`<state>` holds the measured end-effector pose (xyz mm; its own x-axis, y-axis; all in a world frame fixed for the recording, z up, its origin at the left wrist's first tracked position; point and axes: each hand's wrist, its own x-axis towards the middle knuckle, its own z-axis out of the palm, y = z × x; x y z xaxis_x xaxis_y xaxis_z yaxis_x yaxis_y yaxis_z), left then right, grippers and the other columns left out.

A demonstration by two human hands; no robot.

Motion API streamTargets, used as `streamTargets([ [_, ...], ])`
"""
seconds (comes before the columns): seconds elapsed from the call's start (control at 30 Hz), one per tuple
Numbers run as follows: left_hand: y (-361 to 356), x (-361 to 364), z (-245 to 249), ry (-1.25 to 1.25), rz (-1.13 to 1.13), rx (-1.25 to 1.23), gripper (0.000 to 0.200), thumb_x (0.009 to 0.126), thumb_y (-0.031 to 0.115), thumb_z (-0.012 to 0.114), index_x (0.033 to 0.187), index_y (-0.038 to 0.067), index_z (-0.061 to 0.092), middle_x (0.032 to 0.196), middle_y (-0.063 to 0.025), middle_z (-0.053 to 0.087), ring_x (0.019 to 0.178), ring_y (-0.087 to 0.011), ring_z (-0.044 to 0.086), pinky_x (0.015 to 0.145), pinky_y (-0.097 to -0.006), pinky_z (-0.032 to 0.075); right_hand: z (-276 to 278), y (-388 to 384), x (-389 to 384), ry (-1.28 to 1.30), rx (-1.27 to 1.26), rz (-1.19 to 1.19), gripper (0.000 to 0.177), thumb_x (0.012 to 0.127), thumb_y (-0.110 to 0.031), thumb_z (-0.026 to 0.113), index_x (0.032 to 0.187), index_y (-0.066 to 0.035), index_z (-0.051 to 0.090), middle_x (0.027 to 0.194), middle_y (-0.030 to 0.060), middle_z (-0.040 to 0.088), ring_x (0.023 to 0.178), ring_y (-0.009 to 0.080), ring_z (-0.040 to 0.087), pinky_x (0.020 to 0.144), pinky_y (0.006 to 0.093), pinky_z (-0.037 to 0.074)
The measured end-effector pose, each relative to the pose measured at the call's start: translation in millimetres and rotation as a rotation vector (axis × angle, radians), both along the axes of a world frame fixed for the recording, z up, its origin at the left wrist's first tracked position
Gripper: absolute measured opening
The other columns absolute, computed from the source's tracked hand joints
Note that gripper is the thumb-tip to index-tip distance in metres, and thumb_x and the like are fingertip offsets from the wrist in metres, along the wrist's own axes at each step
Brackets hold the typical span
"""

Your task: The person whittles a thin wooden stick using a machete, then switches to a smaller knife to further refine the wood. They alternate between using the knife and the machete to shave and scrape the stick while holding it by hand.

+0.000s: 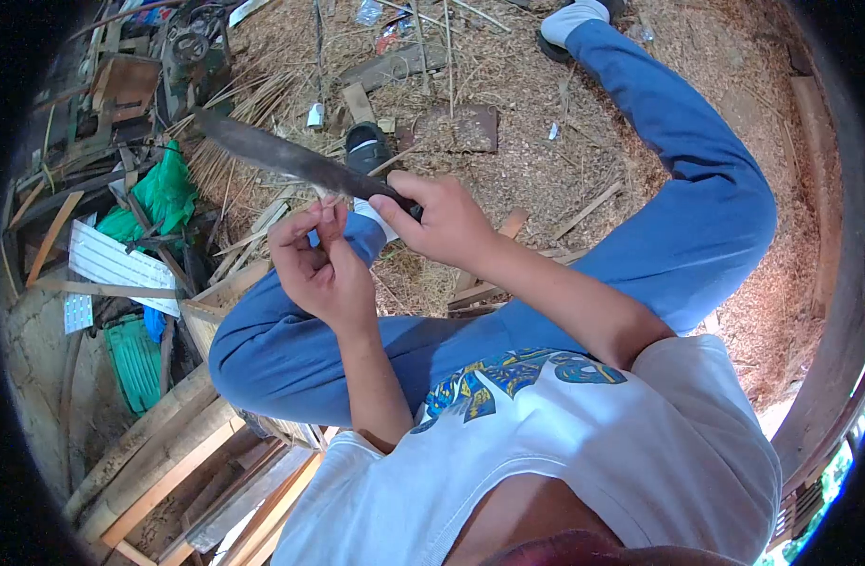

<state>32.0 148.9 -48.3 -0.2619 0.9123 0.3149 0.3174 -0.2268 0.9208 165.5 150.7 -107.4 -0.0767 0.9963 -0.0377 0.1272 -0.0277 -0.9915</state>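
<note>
Left of centre, in the upper half of the frame, I record a dark-bladed knife, its long axis running from the tip at upper left down to the handle at lower right. The right hand is wrapped around that handle, so the blade extends leftward from the grip. Nearer the blade is the left hand, fingertips just below its lower edge, thumb and fingers pinched on what looks like a thin pale strip. Whether the strip touches the steel I cannot tell.

Close behind the handle end of the blade I note a dark shoe; the blue trousers spread below and right of the hands. Farther up lies a brown board on littered ground. At left I log a green bag and a white panel. I find nothing visible between the left fingertips and the blade except the strip.
</note>
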Motion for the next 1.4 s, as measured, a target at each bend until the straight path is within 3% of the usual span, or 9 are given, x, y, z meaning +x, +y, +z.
streamTargets([
  [0.37, 6, 2, 6, -0.026, 0.04, -0.05, 0.016, 0.097, -0.016, 0.054, 0.107, -0.003, 0.054, 0.104, -0.0116, 0.06, 0.106, -0.0234, 0.068, 0.09, -0.0342, 0.062, -187, 0, 43, -0.42, -0.596, -0.1, 0.04, 0.098, -0.042, 0.057, 0.106, -0.006, 0.071, 0.089, 0.0205, 0.072, 0.085, 0.0417, 0.069, 0.077, 0.0527, 0.054],
  [0.6, 2, 4, 3, 0.005, -0.026, -0.032, 0.019, 0.096, -0.017, 0.052, 0.109, -0.004, 0.053, 0.108, -0.0118, 0.059, 0.106, -0.0239, 0.068, 0.093, -0.0355, 0.061, -167, 7, 36, -0.291, -0.577, -0.211, 0.039, 0.099, -0.042, 0.057, 0.109, -0.006, 0.071, 0.087, 0.0201, 0.071, 0.083, 0.0404, 0.069, 0.077, 0.0503, 0.054],
  [0.7, -1, -1, 3, 0.001, 0.013, -0.036, 0.019, 0.096, -0.017, 0.051, 0.109, -0.004, 0.053, 0.11, -0.0117, 0.058, 0.107, -0.0238, 0.068, 0.093, -0.0352, 0.061, -94, 26, 21, -0.107, -0.373, -0.148, 0.037, 0.099, -0.04, 0.06, 0.106, -0.006, 0.071, 0.079, 0.0196, 0.068, 0.074, 0.0385, 0.067, 0.069, 0.0466, 0.052],
  [0.8, 0, -6, 4, -0.003, 0.04, -0.05, 0.019, 0.096, -0.017, 0.052, 0.109, -0.004, 0.053, 0.11, -0.0116, 0.058, 0.107, -0.0238, 0.068, 0.092, -0.0346, 0.062, -26, 28, 7, 0.025, -0.184, -0.082, 0.034, 0.1, -0.037, 0.064, 0.098, -0.003, 0.07, 0.068, 0.0096, 0.061, 0.061, 0.0168, 0.056, 0.06, 0.036, 0.046],
  [0.9, 2, -4, 4, -0.013, 0.037, -0.04, 0.017, 0.096, -0.016, 0.053, 0.107, -0.003, 0.053, 0.11, -0.0115, 0.058, 0.106, -0.0238, 0.068, 0.091, -0.0343, 0.062, -7, 14, -4, 0.057, -0.087, 0.009, 0.029, 0.099, -0.033, 0.066, 0.096, -0.004, 0.069, 0.069, 0.0112, 0.06, 0.059, 0.0198, 0.055, 0.059, 0.0369, 0.046],
  [1.03, 2, 0, 2, -0.017, -0.003, -0.022, 0.015, 0.097, -0.015, 0.054, 0.106, -0.003, 0.052, 0.109, -0.0117, 0.059, 0.105, -0.0231, 0.068, 0.091, -0.0343, 0.062, -14, -1, -7, 0.023, -0.112, -0.027, 0.035, 0.098, -0.039, 0.064, 0.089, -0.004, 0.063, 0.069, 0.0219, 0.063, 0.067, 0.0451, 0.064, 0.06, 0.0498, 0.049],
  [1.13, 3, -2, 0, -0.014, -0.02, -0.037, 0.015, 0.097, -0.014, 0.054, 0.106, -0.003, 0.052, 0.109, -0.0122, 0.059, 0.105, -0.0224, 0.067, 0.091, -0.035, 0.062, -31, 1, 0, -0.074, -0.194, -0.046, 0.031, 0.099, -0.034, 0.065, 0.092, -0.004, 0.065, 0.069, 0.0169, 0.06, 0.059, 0.0286, 0.06, 0.057, 0.0407, 0.046],
  [1.3, 9, -10, -3, 0.023, 0.031, -0.05, 0.015, 0.098, -0.013, 0.055, 0.107, -0.003, 0.051, 0.109, -0.0125, 0.059, 0.107, -0.0224, 0.066, 0.093, -0.0356, 0.061, -182, -3, 20, -0.369, -0.515, -0.083, 0.039, 0.099, -0.043, 0.058, 0.102, -0.007, 0.071, 0.076, 0.0173, 0.069, 0.071, 0.0384, 0.068, 0.065, 0.0488, 0.051],
  [1.4, 14, -8, 0, -0.077, 0.056, -0.043, 0.015, 0.098, -0.013, 0.053, 0.109, -0.003, 0.051, 0.108, -0.0127, 0.059, 0.106, -0.0229, 0.067, 0.094, -0.0359, 0.061, -186, -5, 47, -0.439, -0.66, -0.142, 0.04, 0.1, -0.043, 0.055, 0.107, -0.007, 0.071, 0.093, 0.0216, 0.072, 0.09, 0.0421, 0.07, 0.08, 0.0529, 0.054],
])
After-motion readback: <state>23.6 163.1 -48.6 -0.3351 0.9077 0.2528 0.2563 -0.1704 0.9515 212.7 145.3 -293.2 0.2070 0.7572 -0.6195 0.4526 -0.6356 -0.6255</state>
